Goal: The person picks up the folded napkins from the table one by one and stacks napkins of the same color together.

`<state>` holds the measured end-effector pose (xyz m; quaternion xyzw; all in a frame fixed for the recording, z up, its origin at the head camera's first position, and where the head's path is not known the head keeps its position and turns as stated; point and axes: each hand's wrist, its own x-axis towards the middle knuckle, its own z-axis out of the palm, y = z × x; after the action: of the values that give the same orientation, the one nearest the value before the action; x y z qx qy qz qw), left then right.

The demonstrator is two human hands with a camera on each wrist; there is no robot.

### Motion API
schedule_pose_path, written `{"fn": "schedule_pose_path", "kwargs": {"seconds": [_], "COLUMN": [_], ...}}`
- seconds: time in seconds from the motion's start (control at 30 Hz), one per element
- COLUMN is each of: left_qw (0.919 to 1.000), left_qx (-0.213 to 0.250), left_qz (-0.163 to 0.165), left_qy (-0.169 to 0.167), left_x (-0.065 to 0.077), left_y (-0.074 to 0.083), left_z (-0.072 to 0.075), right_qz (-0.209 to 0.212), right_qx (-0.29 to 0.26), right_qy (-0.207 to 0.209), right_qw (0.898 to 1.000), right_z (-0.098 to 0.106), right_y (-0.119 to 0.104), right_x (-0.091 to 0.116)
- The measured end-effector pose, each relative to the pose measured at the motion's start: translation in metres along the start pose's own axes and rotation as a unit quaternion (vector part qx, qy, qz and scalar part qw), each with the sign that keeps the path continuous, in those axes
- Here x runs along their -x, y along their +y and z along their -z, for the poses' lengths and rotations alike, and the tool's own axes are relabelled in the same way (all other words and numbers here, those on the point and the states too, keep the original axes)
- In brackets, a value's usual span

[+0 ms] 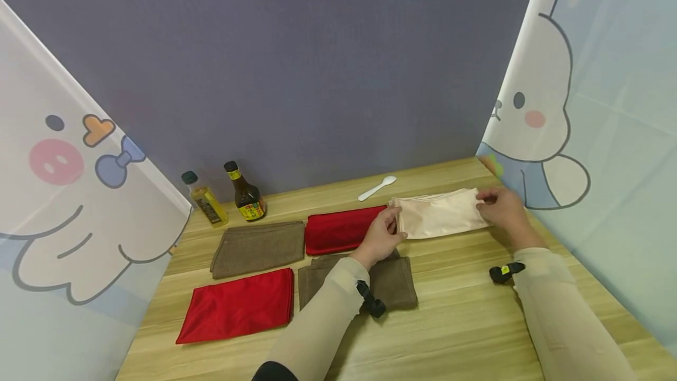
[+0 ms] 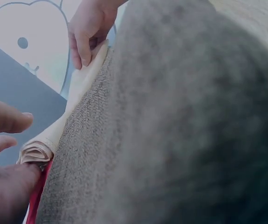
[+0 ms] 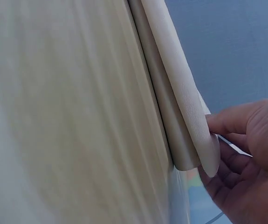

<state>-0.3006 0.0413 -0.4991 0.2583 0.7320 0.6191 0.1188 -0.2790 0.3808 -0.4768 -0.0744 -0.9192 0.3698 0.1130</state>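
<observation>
A cream folded cloth (image 1: 441,214) lies at the back right of the wooden table, its layered end visible in the left wrist view. At its right end, my right hand (image 1: 499,210) pinches the fold between thumb and fingers; the right wrist view shows the folded layers (image 3: 185,102) close up. My left hand (image 1: 379,239) is at the left end. There the thumb (image 2: 19,179) touches the cloth's edge while the other fingers stand apart from it. Under the left forearm is a brown folded cloth (image 1: 394,284), partly hidden. A red folded cloth (image 1: 341,231) adjoins the left hand.
Another brown cloth (image 1: 259,247) and another red cloth (image 1: 238,306) lie to the left. An oil bottle (image 1: 210,204) and a dark sauce bottle (image 1: 247,196) stand at the back left. Behind the cloths rests a white spoon (image 1: 378,188). Fabric walls (image 1: 317,75) border the table.
</observation>
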Motion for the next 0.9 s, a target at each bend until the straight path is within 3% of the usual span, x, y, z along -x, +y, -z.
{"fn": "schedule_pose_path", "kwargs": {"seconds": [0.23,0.6,0.9], "left_qw": [0.9991,0.9985,0.9984], "left_qx": [-0.039,-0.023,-0.027], "left_qz": [0.015,0.044,0.047], "left_qy": [-0.008,-0.021,-0.016], "left_x": [0.003,0.006,0.006], "left_y": [0.001,0.005,0.005], "left_z": [-0.001,-0.001,0.0], "right_qz": [0.009,0.014,0.018], "right_qx": [0.004,0.015,0.018], "right_qy": [-0.032,-0.039,-0.046], "right_qw": [0.999,0.999,0.999], "right_z": [0.001,0.001,0.002], "right_y": [0.006,0.012,0.012], "right_x": [0.0,0.0,-0.001]}}
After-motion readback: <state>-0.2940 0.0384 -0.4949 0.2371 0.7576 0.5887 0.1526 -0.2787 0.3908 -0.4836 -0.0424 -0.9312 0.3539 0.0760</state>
